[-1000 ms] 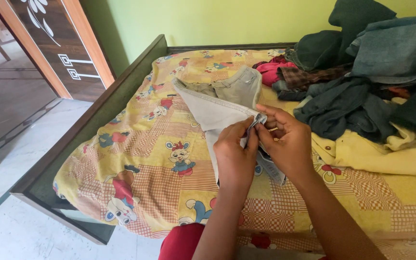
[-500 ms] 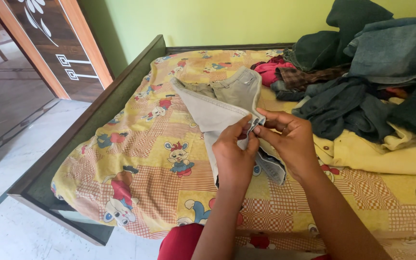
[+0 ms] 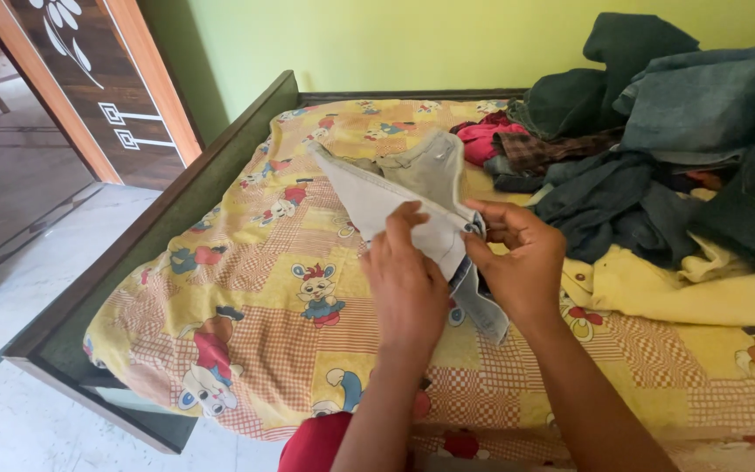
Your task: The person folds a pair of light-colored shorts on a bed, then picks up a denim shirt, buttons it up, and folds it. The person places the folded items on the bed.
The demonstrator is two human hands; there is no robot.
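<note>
A pale grey denim garment [image 3: 395,188] lies across a bed covered by a yellow cartoon-print sheet [image 3: 255,288]. My left hand [image 3: 408,284] presses and pinches a folded edge of the garment from the near side. My right hand [image 3: 522,262] grips the same edge at a small metal fastener, fingers curled around the fabric. A darker blue part of the garment hangs below my hands. Both forearms reach in from the bottom of the view.
A heap of dark green, grey, plaid and pink clothes [image 3: 657,131] fills the bed's far right. A yellow cloth [image 3: 683,288] lies under it. The dark wooden bed frame [image 3: 159,227] runs along the left, with a tiled floor [image 3: 37,288] and a wooden door [image 3: 89,79] beyond.
My hands have shifted slightly on the garment's edge, the left hand now spread flatter over the fold. The camera view has tilted a little.
</note>
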